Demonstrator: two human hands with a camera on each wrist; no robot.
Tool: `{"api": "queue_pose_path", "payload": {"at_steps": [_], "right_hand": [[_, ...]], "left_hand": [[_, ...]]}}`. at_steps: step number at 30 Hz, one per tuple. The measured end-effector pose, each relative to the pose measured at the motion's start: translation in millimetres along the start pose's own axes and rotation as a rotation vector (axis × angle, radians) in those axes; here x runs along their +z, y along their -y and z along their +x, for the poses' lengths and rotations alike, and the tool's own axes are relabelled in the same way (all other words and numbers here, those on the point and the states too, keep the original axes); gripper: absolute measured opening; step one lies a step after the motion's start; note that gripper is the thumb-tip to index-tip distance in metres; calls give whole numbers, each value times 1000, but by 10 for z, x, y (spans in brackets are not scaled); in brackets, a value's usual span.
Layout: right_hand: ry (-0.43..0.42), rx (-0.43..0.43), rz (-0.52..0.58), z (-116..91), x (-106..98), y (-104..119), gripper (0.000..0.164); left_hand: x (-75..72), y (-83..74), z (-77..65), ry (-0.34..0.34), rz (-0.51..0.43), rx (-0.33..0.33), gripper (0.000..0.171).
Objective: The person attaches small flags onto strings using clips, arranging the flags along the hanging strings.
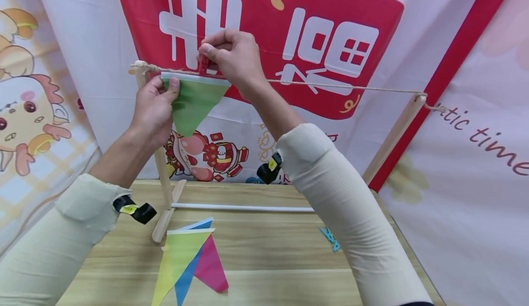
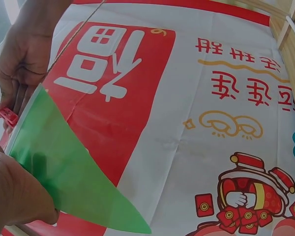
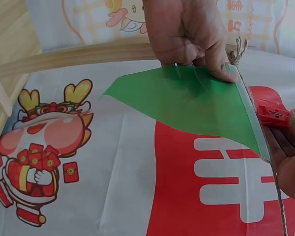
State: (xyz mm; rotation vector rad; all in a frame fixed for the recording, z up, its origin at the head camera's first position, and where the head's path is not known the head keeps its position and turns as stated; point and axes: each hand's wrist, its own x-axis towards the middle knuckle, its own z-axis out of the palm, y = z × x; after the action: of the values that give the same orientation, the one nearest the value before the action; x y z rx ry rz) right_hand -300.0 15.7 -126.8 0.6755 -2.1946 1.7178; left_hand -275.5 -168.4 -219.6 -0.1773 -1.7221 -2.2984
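A green triangular pennant (image 1: 197, 102) hangs point-down with its white top edge along a twine line (image 1: 322, 85). My left hand (image 1: 154, 108) pinches the pennant near its left top corner, thumb in front. In my right hand (image 1: 237, 58), thumb and fingers pinch a red clothespin (image 1: 203, 64) upright over the middle of the pennant's top edge. The right wrist view shows the clothespin (image 3: 274, 116) right at the twine and the white edge. From the left wrist view, the pennant (image 2: 64, 162) slants away below my left thumb.
A wooden post (image 1: 162, 173) on a foot stands left, another post (image 1: 392, 136) right, with a white rod (image 1: 244, 208) low between them. Yellow (image 1: 182, 255), blue and pink pennants lie overlapping on the wooden table (image 1: 281, 260). Light-blue clothespins (image 1: 329, 239) lie right. A printed cloth hangs behind.
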Motion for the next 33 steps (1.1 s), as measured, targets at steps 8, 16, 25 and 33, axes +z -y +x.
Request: {"api": "queue_pose_path", "payload": {"at_steps": [8,16,25,33], "right_hand": [[27,-45,-180,21,49,32,17],[89,-84,-292,48,76,49,19],[134,-89,-344,66,68,33,22],[183,-81,-348,73,36,32,26]], "left_hand": [[23,-16,15,-13,-24,-30,40],[35,-45,18,-29,-35,-82,52],[51,-60,24,-61,-74,-117,49],[51,-61,20,-59,-63,-121,51]]}}
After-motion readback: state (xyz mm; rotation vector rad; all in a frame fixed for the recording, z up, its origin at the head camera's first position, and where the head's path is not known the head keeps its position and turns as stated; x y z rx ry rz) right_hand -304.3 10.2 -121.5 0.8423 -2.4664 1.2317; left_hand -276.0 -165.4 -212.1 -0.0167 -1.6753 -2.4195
